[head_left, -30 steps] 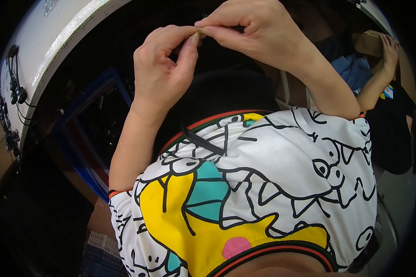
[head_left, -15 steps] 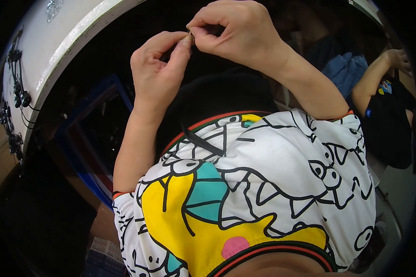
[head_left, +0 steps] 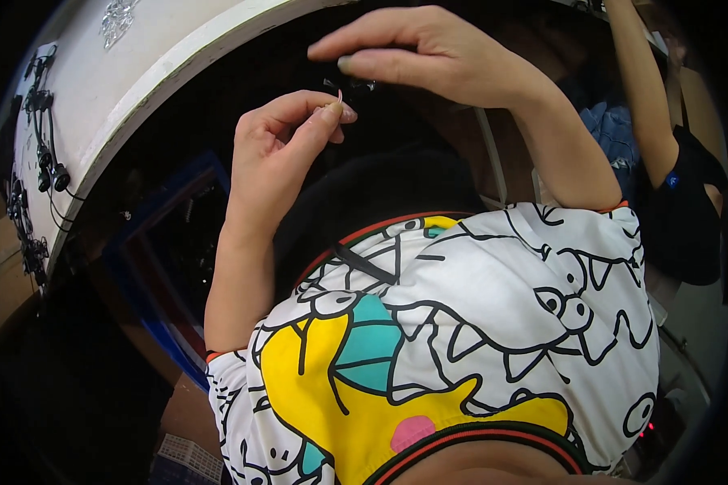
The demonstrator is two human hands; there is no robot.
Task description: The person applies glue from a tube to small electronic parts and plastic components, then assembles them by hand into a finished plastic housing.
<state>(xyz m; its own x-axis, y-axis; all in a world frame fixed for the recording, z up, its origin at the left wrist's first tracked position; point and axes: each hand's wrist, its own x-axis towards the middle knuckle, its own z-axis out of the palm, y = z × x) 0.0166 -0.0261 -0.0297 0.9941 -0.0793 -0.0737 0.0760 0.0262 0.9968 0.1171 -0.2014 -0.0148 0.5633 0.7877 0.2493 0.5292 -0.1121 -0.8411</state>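
Up in front of me, my left hand (head_left: 287,137) pinches a thin, pale strand (head_left: 340,96), which looks like a wire end, between thumb and forefinger. Only its tip shows above the fingertips; the rest is hidden in the hand. Just above and to the right is my right hand (head_left: 412,56), its thumb and fingers apart and nothing visible between them. Its fingertips are slightly blurred and do not touch the left hand. Small dark shiny bits show below the right fingers, too dim to name.
A white table (head_left: 166,69) curves along the upper left. Black cables with round connectors (head_left: 44,137) lie near its edge, and small clear shiny pieces (head_left: 117,20) lie farther back. A blue-rimmed crate (head_left: 166,331) stands below. At right, another person's arm (head_left: 643,89) is raised.
My right hand has come away from the left fingertips and its fingers have spread. My left hand has dropped slightly, still pinching the strand. The other person's arm has moved up.
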